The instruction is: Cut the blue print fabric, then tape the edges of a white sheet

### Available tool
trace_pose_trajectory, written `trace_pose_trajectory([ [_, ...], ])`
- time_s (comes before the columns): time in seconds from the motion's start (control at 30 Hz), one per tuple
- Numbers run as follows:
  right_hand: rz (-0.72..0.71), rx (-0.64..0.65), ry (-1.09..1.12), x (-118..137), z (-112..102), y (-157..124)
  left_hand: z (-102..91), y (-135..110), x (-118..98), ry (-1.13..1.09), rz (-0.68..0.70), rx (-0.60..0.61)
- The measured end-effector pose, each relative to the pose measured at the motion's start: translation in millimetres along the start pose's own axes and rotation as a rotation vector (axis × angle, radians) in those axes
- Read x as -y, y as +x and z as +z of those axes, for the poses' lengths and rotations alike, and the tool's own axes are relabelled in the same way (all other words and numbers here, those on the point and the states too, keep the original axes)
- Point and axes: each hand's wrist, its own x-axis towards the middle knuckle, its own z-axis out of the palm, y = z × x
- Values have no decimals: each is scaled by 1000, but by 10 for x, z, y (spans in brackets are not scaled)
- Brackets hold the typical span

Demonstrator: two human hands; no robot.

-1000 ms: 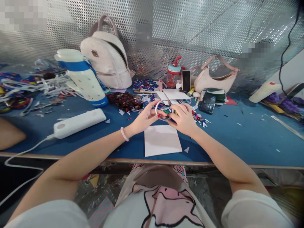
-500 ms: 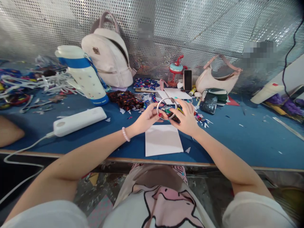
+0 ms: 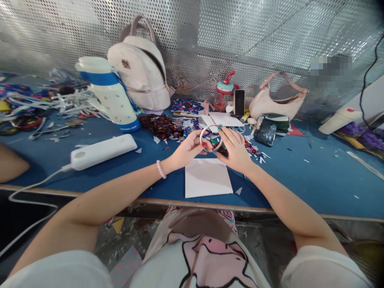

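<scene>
A thin whitish ring, like a hoop or headband, is held up between my two hands above the blue table. My left hand grips its left and lower side with the fingers curled in. On the opposite side, my right hand has its thumb and fingers closed about the rim, covering part of it. Just below my hands lies a stack of white paper. Behind the ring are a white sheet and scattered scraps of shiny material.
A white power strip and a blue-and-white bottle stand left, before a pale backpack. Dark sequined fabric lies nearby. At the back are a red-topped cup, a phone, a pink handbag and a dark pouch.
My right fingers have shifted along the rim, flatter over its upper right, and the ring has turned slightly. My left hand keeps its grip. The view has moved a little.
</scene>
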Motion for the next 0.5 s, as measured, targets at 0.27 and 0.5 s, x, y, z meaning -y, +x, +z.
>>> trace_pose_trajectory([
  [0.27, -42, -35, 35, 4, -7, 5, -3, 0, -2, -6, 21, 8],
  [0.5, -40, -51, 47, -14, 9, 1, -10, 10, 18, 1, 14, 3],
])
